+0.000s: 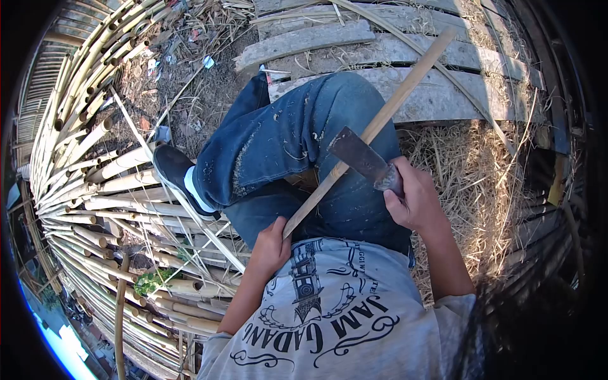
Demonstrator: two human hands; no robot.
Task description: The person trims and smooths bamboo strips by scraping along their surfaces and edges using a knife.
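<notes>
My left hand (271,246) is closed around the lower end of a long, flat bamboo strip (405,87). The strip slants up and to the right across my jeans, its far end over the wooden planks. In my right hand (415,195) is a short, broad-bladed machete (362,157), its handle mostly hidden by my fingers. The dark blade lies across the strip near my knee; I cannot tell whether its edge is pressed into the bamboo. Pale shavings cling to my jeans (266,145).
Many cut bamboo poles (126,164) are piled on the left. Weathered planks (437,95) form a low platform ahead, with a loose board (307,44) on top. Dry shavings (472,190) cover the ground at right. A thin pale strip (183,196) lies beside my shoe (180,177).
</notes>
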